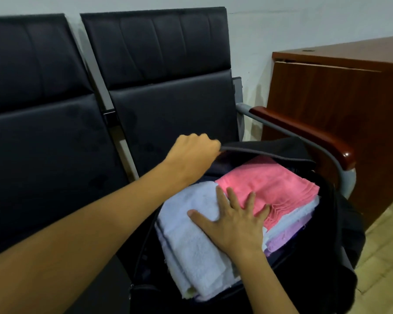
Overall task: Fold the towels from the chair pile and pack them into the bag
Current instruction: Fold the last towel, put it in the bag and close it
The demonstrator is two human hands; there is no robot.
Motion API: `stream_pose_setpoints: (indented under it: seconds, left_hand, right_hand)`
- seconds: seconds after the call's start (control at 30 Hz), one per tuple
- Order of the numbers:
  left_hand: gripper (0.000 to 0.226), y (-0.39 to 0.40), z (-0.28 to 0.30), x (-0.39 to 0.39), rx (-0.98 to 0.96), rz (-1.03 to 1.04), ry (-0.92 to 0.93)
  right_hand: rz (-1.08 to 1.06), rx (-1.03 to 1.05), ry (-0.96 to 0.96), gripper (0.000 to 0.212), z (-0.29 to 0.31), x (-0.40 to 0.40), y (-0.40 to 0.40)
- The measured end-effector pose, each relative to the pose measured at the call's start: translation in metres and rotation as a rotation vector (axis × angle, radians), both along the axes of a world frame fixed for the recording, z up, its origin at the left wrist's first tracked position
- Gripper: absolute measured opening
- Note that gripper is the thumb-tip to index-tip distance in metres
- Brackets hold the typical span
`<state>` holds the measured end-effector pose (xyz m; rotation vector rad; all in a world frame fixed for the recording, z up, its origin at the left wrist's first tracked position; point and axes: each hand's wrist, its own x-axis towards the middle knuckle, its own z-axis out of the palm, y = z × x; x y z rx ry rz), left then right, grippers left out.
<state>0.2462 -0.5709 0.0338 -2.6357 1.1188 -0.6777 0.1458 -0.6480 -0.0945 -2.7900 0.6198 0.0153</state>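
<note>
1. On the right seat of a row of dark padded chairs [168, 105] sits a black soft cloth bag [322, 257] with its top wide open.
2. Inside the bag lie folded towels in two piles, side by side and touching.
3. The near pile has a pale blue fluffy folded towel [191, 241] on top, and its edges stick out over the bag's front rim.
4. The far pile has a pink folded towel [266, 184] on top, then a light blue one, then a light purple folded towel [284, 239] under it. Their edges show like steps on the right side.
5. The left hand [194, 152] is curled tight and grips the bag's far flap edge [259, 148], holding it up above the pink towel.
6. The right hand [234, 220] lies flat with fingers spread wide. It presses down where the pale blue towel and the pink towel meet.
7. A brown wooden armrest [309, 132] on a grey metal bar curves close round the bag's right side, so room is tight there.
8. The seat to the left is bare and has open room.
9. A brown wooden cabinet [340, 105] stands to the right, next to the white wall.
</note>
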Motion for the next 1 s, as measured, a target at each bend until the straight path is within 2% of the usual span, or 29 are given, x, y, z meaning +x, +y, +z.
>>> stream_pose_setpoints:
  seconds: [0.03, 0.1, 0.13, 0.2, 0.27, 0.37, 0.5, 0.6, 0.67, 0.77, 0.87, 0.93, 1.0]
  left_hand:
    - [0.018, 0.006, -0.003, -0.003, 0.067, -0.077, 0.025]
    - [0.017, 0.023, -0.013, -0.005, 0.141, -0.168, 0.191]
    - [0.018, 0.035, -0.019, -0.002, 0.169, -0.167, 0.276]
    - [0.034, 0.061, -0.030, 0.006, 0.200, -0.111, 0.388]
    - [0.035, 0.080, -0.032, 0.008, 0.112, -0.079, 0.455]
    - [0.028, 0.078, -0.026, -0.014, -0.008, -0.152, 0.465]
    - [0.022, 0.060, -0.044, -0.055, 0.104, -0.122, 0.380]
    - [0.026, 0.065, -0.078, -0.063, 0.181, -0.056, 0.493]
    - [0.040, 0.072, -0.088, -0.063, 0.170, -0.025, 0.618]
    - [0.048, 0.084, -0.083, -0.068, 0.073, -0.007, 0.702]
    - [0.046, 0.093, -0.075, -0.078, -0.031, 0.003, 0.792]
    - [0.040, 0.099, -0.072, -0.084, -0.055, 0.008, 0.776]
    - [0.035, 0.102, -0.067, -0.092, -0.062, 0.012, 0.748]
  right_hand:
    - [-0.009, 0.000, -0.017, 0.111, 0.000, 0.000, 0.000]
    - [-0.017, 0.007, -0.038, 0.112, -0.002, -0.002, 0.000]
    - [-0.017, 0.010, -0.046, 0.113, -0.003, -0.002, -0.001]
    - [-0.022, 0.013, -0.068, 0.113, -0.004, -0.003, 0.000]
    - [-0.042, 0.020, -0.092, 0.113, -0.005, -0.002, 0.001]
    - [-0.073, -0.016, -0.088, 0.115, -0.005, -0.001, 0.005]
    - [-0.105, -0.031, -0.115, 0.115, -0.003, -0.002, 0.010]
    - [-0.103, -0.051, -0.152, 0.093, 0.000, -0.006, 0.012]
    - [-0.091, -0.019, -0.252, 0.080, 0.000, -0.011, 0.012]
    - [-0.112, 0.191, -0.434, 0.046, 0.005, -0.031, 0.004]
    - [-0.243, 0.241, -0.510, 0.020, 0.014, -0.060, -0.015]
    - [-0.328, 0.255, -0.452, 0.019, 0.016, -0.076, -0.030]
    - [-0.352, 0.278, -0.185, 0.027, 0.007, -0.088, -0.043]
